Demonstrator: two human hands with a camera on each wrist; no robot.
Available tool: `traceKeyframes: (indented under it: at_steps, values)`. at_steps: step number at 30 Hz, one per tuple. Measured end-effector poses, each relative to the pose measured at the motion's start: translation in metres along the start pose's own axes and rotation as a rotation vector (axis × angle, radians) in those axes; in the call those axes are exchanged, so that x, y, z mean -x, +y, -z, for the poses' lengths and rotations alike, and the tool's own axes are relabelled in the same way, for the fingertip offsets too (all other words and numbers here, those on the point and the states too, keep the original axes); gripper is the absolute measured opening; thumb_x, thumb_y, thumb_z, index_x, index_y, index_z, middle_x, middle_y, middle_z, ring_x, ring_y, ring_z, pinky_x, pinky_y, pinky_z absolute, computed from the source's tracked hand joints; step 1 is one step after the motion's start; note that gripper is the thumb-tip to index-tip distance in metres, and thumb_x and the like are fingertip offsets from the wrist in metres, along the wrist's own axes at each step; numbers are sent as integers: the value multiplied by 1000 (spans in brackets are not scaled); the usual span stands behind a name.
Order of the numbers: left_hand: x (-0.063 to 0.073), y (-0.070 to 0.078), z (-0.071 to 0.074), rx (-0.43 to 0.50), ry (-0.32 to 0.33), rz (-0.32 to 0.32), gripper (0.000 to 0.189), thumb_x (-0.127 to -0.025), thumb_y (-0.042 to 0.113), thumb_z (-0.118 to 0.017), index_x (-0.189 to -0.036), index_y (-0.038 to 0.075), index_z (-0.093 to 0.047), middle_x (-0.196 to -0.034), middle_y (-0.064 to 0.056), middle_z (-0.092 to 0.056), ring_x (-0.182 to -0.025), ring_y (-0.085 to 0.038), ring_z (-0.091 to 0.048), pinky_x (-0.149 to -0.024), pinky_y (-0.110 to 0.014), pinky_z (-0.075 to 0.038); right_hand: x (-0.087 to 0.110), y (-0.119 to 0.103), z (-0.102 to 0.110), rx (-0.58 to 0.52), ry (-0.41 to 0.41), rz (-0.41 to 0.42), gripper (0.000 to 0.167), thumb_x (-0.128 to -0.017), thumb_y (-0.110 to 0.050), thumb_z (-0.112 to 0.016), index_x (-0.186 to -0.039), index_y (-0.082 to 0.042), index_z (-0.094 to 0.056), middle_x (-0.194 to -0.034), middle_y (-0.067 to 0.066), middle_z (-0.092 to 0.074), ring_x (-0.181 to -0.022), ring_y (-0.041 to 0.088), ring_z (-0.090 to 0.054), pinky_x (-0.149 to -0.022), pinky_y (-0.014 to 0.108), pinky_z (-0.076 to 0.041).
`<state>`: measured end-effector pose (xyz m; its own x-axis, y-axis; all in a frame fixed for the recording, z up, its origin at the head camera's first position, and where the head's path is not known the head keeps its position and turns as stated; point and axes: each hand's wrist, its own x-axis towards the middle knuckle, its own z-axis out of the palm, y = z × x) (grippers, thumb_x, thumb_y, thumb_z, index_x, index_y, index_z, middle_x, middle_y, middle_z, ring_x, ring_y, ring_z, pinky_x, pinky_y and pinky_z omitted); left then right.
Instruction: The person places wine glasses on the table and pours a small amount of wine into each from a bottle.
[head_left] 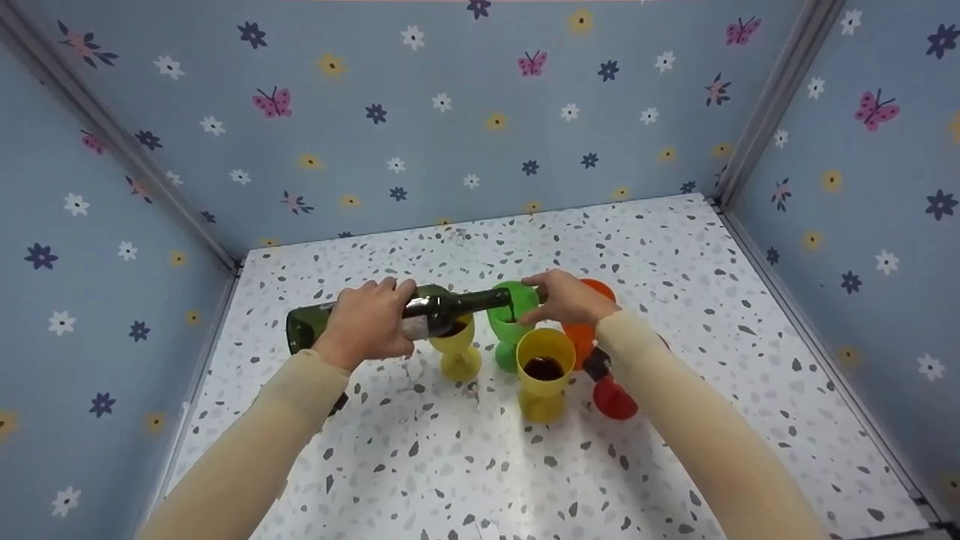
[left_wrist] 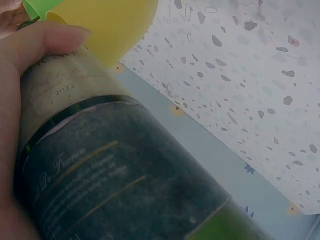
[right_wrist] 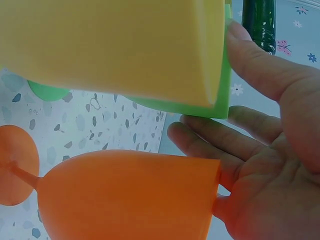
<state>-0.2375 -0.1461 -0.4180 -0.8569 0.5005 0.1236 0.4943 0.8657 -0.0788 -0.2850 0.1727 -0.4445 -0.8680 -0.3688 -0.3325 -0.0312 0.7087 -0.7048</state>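
My left hand (head_left: 369,319) grips a green glass wine bottle (head_left: 431,304) round its labelled body. The bottle is tilted nearly level, its mouth over a green plastic goblet (head_left: 508,330), and dark liquid runs from it into the cup. With thumb and fingers, my right hand (head_left: 570,296) holds the green goblet near its rim. In the right wrist view, an orange goblet (right_wrist: 130,192) stands close below those fingers. A yellow goblet (head_left: 546,345) with dark liquid inside is nearest me. Another yellow goblet (head_left: 459,349), also holding dark liquid, stands under the bottle.
A red goblet base (head_left: 615,399) shows by my right forearm, which hides most of the rest. The speckled white tabletop (head_left: 420,465) is bounded by flower-and-butterfly panels (head_left: 450,112) at the back and both sides.
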Motion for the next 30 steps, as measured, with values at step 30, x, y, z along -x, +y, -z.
traceKeyframes:
  at_steps: [30]
  values:
    - [-3,1,3,-10,-10,1,66,-60,33,-77,-116,6,-57,-88,-12,-59,-68,-30,-56,-49,-47,-49,1,0,0,-11,4,20,80,-80,-25,-83,-149,-12,-45,-132,10,-62,-115,24,-61,-102,44,-44]
